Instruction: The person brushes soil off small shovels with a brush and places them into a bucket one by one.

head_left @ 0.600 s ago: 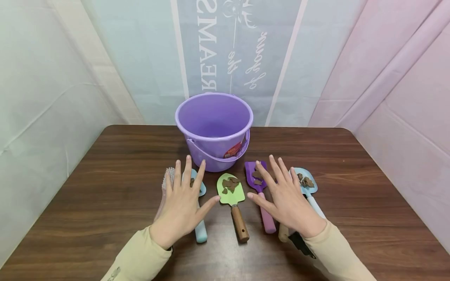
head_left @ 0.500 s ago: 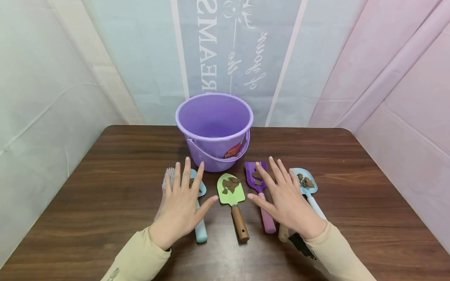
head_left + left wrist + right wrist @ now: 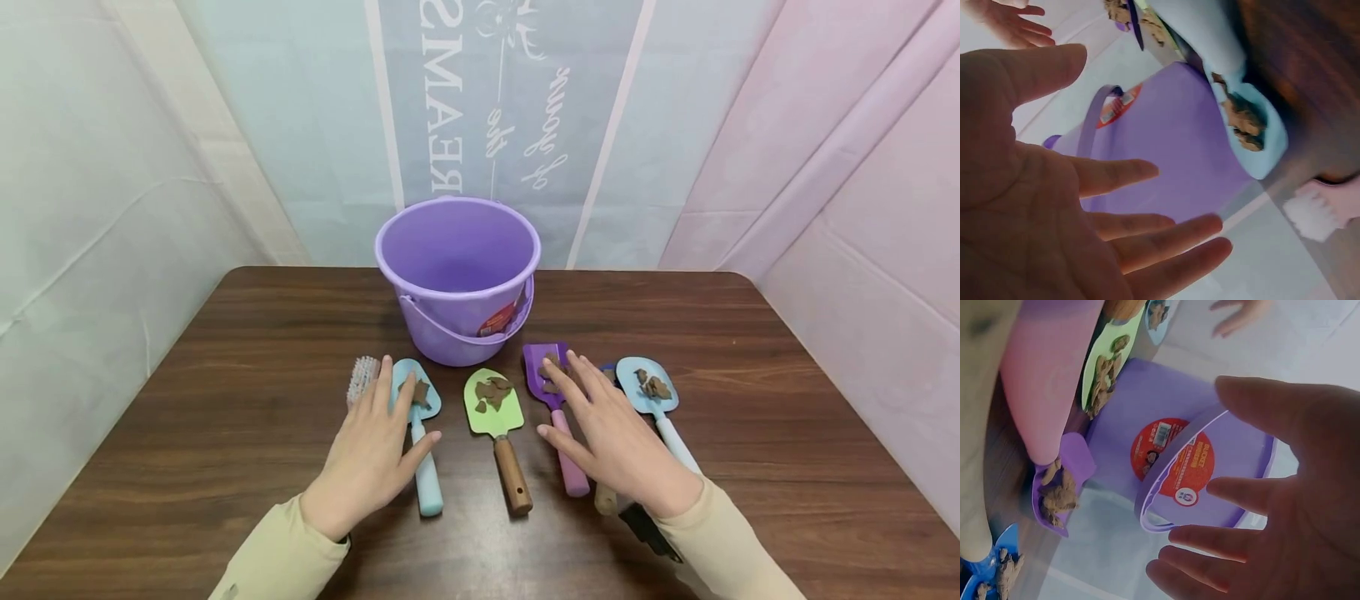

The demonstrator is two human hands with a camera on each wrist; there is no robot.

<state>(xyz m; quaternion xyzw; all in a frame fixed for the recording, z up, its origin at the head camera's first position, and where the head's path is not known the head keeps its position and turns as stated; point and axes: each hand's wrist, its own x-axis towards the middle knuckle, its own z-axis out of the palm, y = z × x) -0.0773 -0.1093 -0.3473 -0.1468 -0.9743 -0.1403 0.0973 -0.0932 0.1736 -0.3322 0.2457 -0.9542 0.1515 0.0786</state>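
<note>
My left hand (image 3: 363,462) hovers with spread fingers above a light-blue trowel (image 3: 428,487) and a white-bristled brush (image 3: 363,377), whose pink handle it hides in the head view. Over a purple trowel with a pink handle (image 3: 571,475), my right hand (image 3: 621,442) hangs with fingers apart, holding nothing. Beneath that hand lies a blue trowel (image 3: 984,567) with a beige handle, mostly covered in the head view. Between the hands rests a green trowel (image 3: 493,423) with a wooden handle. Brown crumbly pieces (image 3: 495,392) lie on the trowel blades.
A purple bucket (image 3: 442,321) with its handle hanging down in front stands behind the tools. Another light-blue trowel (image 3: 675,442) lies at the right. A dark object (image 3: 648,529) shows below my right wrist. Pale cloth (image 3: 675,100) surrounds the brown wooden table (image 3: 225,400).
My left hand has shifted left and nearer to me, its fingers less spread, uncovering more of the light-blue trowel. My right hand's fingers have dropped slightly toward me and drawn closer together.
</note>
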